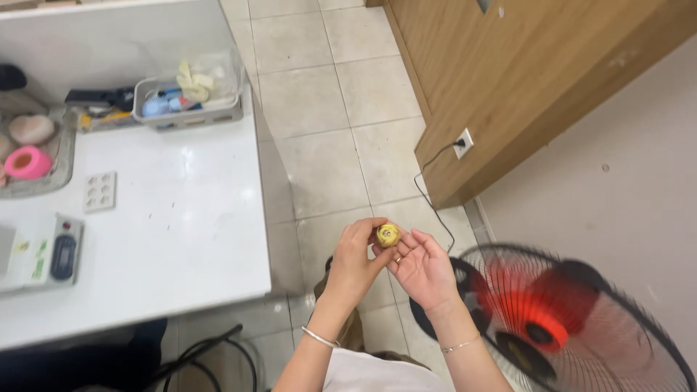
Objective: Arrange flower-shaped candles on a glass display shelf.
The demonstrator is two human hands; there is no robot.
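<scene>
A small round yellow object is held up over the tiled floor, pinched between the fingertips of both hands. My left hand grips it from the left with thumb and fingers curled round it. My right hand lies palm up under and to the right of it, fingertips touching it. Each wrist wears a thin bracelet.
A white table stands at left with a grey basket of small items, a tray holding a pink roll, a white holed block and a small scale. A running floor fan is at lower right, its cord plugged into a wall socket.
</scene>
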